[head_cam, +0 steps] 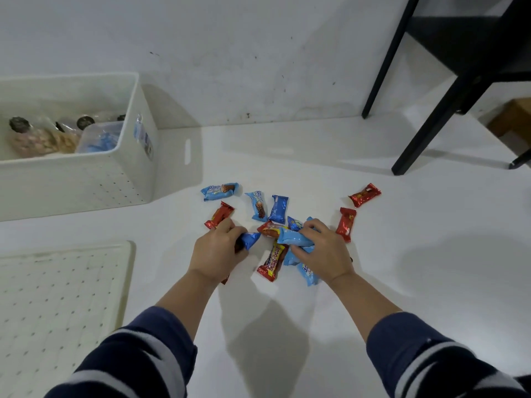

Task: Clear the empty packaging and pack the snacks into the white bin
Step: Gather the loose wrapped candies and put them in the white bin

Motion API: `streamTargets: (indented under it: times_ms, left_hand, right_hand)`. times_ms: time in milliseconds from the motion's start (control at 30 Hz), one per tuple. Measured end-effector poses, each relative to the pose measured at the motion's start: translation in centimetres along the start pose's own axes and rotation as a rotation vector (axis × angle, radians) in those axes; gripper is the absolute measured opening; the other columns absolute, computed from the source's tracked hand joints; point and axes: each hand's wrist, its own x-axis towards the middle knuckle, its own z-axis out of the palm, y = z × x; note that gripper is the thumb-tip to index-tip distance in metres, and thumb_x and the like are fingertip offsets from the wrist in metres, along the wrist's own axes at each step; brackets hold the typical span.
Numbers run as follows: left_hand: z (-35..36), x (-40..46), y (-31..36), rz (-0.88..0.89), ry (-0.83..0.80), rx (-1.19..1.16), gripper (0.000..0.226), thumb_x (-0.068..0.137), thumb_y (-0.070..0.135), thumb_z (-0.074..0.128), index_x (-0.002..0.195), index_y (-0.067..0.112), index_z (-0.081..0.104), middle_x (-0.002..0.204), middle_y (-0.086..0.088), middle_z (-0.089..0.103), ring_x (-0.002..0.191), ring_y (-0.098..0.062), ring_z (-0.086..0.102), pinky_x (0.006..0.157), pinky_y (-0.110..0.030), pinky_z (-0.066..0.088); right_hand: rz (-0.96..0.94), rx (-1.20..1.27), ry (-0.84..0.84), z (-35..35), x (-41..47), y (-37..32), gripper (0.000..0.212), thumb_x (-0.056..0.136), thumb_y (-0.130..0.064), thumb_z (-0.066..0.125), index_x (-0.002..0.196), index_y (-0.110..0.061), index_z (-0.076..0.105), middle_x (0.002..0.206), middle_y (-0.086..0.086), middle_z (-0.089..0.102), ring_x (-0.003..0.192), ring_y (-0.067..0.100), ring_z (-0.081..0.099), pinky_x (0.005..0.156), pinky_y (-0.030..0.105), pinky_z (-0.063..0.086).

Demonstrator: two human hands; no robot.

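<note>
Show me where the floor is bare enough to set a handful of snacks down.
Bare floor lies between the white bin and the lid, and right of the far red snack toward the black table leg. It is crowded around both hands.

White bin (86, 179): left end cut by frame edge; contents inside blurred, unreadable. Right of bin, left hand (217, 254) covers most of a blue wrapper (250, 239); a red wrapper (225, 280) beneath the wrist barely shows.
</note>
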Motion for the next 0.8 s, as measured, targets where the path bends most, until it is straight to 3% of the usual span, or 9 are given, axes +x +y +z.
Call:
streamTargets:
  times_ms: [100, 267, 367, 467, 533, 633, 800]
  left_hand:
    - [-2.1, 0.2, 0.3, -0.027, 0.093, -0.029, 0.031, 0.080, 0.026, 0.071, 0.109, 0.018, 0.068, 0.103, -0.001, 0.063, 0.086, -0.023, 0.063, 0.063, -0.026, 0.043]
    - [-6.5, 0.3, -0.2, -0.063, 0.230, 0.007, 0.026, 0.061, 0.021, 0.084, 0.085, 0.018, 0.073, 0.078, 0.002, 0.062, 0.060, -0.023, 0.062, 0.049, -0.020, 0.037]
    - [-10.0, 0.2, -0.9, -0.082, 0.342, 0.011, 0.024, 0.062, 0.021, 0.082, 0.085, 0.018, 0.073, 0.075, 0.001, 0.060, 0.057, -0.024, 0.060, 0.046, -0.022, 0.038]
    - [-13.9, -0.4, -2.3, -0.113, 0.451, 0.033, 0.023, 0.064, 0.016, 0.079, 0.086, 0.017, 0.073, 0.076, 0.002, 0.060, 0.057, -0.022, 0.059, 0.048, -0.022, 0.037]
    - [-16.4, -0.9, -3.6, -0.146, 0.512, 0.054, 0.022, 0.066, 0.016, 0.078, 0.087, 0.016, 0.072, 0.077, 0.001, 0.060, 0.058, -0.022, 0.059, 0.049, -0.021, 0.037]
    - [-19.9, -1.7, -5.9, -0.169, 0.586, 0.095, 0.024, 0.063, 0.015, 0.079, 0.085, 0.016, 0.072, 0.075, 0.001, 0.060, 0.053, -0.023, 0.058, 0.047, -0.019, 0.034]
    - [-24.9, -2.6, -11.2, -0.228, 0.661, 0.075, 0.026, 0.066, 0.015, 0.076, 0.092, 0.015, 0.073, 0.081, -0.001, 0.060, 0.061, -0.027, 0.060, 0.050, -0.024, 0.039]
  right_hand:
    - [-0.005, 0.026, 0.043, -1.6, 1.3, -1.0, 0.036, 0.074, -0.038, 0.053, 0.077, -0.006, 0.069, 0.081, 0.003, 0.063, 0.056, 0.011, 0.053, 0.053, 0.011, 0.038]
    - [0.006, 0.142, 0.076, -4.5, 4.9, -3.9, 0.029, 0.073, -0.035, 0.061, 0.079, -0.008, 0.069, 0.084, 0.001, 0.061, 0.061, 0.017, 0.057, 0.056, 0.016, 0.042]
    - [-0.030, 0.201, 0.105, -5.8, 7.3, -6.6, 0.033, 0.073, -0.039, 0.058, 0.080, -0.009, 0.070, 0.085, 0.000, 0.061, 0.062, 0.017, 0.056, 0.058, 0.020, 0.045]
    - [-0.040, 0.281, 0.129, -6.7, 9.9, -10.0, 0.017, 0.074, -0.024, 0.071, 0.079, -0.008, 0.067, 0.085, 0.000, 0.061, 0.066, 0.021, 0.057, 0.060, 0.026, 0.048]
    - [-0.073, 0.313, 0.144, -7.0, 11.6, -12.5, 0.014, 0.073, -0.019, 0.074, 0.077, -0.008, 0.065, 0.083, -0.001, 0.060, 0.065, 0.020, 0.055, 0.060, 0.023, 0.044]
    - [-0.136, 0.350, 0.161, -7.2, 14.0, -16.7, 0.014, 0.074, -0.019, 0.074, 0.075, -0.009, 0.065, 0.081, -0.001, 0.060, 0.063, 0.020, 0.054, 0.059, 0.026, 0.045]
    - [-0.219, 0.388, 0.192, -5.9, 17.5, -23.8, 0.016, 0.074, -0.020, 0.073, 0.071, -0.009, 0.062, 0.075, -0.007, 0.053, 0.060, 0.018, 0.051, 0.056, 0.028, 0.044]
